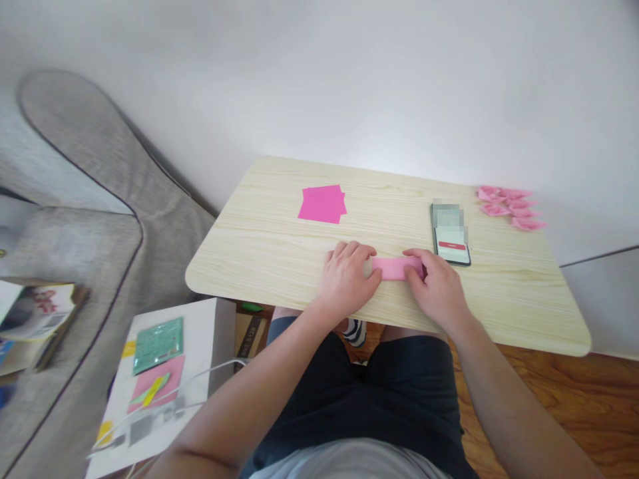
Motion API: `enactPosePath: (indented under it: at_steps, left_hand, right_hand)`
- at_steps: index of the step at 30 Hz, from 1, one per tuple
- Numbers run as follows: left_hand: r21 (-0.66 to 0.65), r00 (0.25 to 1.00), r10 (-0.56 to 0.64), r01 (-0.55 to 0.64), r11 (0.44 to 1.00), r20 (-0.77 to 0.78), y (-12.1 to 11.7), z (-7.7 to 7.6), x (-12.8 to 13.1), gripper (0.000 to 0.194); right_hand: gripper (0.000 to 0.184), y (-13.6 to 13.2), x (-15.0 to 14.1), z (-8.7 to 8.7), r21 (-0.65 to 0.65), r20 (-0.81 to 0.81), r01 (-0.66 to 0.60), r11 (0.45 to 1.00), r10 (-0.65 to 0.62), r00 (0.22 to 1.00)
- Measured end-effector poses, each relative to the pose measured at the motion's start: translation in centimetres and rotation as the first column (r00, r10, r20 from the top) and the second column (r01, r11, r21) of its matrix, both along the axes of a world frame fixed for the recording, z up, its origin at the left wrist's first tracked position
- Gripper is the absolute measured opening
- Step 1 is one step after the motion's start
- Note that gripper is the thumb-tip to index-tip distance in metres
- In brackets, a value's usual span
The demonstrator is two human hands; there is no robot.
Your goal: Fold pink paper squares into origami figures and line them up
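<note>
A pink paper strip (395,267), folded long and narrow, lies on the light wooden table (259,246) near its front edge. My left hand (346,276) presses on the strip's left end with fingers curled down. My right hand (435,279) pinches and presses its right end. Both hands rest on the tabletop. A small stack of flat pink paper squares (323,203) lies further back, left of centre.
A phone (450,234) with a lit screen lies right of my hands. Several folded pink paper shapes (510,207) sit at the back right corner. A white box with cards and cables (160,386) stands low at the left beside a grey sofa (84,219).
</note>
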State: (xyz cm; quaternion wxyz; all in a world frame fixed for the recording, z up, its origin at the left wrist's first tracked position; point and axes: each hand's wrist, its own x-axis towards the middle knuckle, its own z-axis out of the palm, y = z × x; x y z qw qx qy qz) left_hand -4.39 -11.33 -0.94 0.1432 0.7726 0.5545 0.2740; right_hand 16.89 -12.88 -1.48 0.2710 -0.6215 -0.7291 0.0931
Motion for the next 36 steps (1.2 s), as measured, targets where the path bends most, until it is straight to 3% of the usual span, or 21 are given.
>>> enactPosePath:
  at_steps: [29,36]
  left_hand:
    - [-0.046,0.999,-0.025,0.023,0.999,-0.042,-0.31,0.49,-0.18,0.022]
    - [-0.016,0.995,-0.082,0.082,0.997,-0.051,-0.59,0.43,-0.51,0.017]
  right_hand:
    - [0.033,-0.29,-0.06,-0.26,0.018,0.014,-0.017,1.0,0.017,1.0]
    - [0.036,-0.41,-0.12,-0.63,0.04,0.007,-0.005,0.999,0.005,1.0]
